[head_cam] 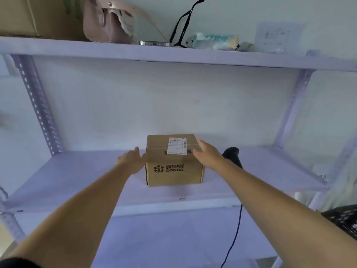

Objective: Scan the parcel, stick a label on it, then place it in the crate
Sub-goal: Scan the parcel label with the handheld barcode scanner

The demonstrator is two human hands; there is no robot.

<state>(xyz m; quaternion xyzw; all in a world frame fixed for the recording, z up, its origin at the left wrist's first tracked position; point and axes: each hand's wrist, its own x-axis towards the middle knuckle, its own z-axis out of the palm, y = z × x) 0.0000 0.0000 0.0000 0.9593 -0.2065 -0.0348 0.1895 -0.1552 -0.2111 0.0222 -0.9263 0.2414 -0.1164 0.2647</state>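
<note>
**Both hands flank the parcel on the middle shelf**

I see the small brown cardboard parcel printed CONBA (174, 167) sitting upright on the white metal shelf (77, 180), roughly centred between the two perforated uprights and set back from the shelf's front edge. A white printed shipping label (177, 145) lies across its top, lapping over the front top edge.

My left hand (131, 160) is at the parcel's left side, fingers spread, grip apart, with the fingertips at or just beside the upper left edge; I cannot tell whether they touch. My right hand (207, 155) comes in over the upper right corner, grip also apart, palm turned toward the box and holding nothing.

Just beyond the right forearm lies a black handheld barcode scanner (232, 155), near the parcel's right side, its dark cable (236, 235) dropping over the front edge of the shelf.

Bare shelf lies open to the left of the parcel and in front of it. The upper shelf (193, 55) hangs well above the box, carrying a pink handbag (108, 22) and black glasses (183, 26).
</note>
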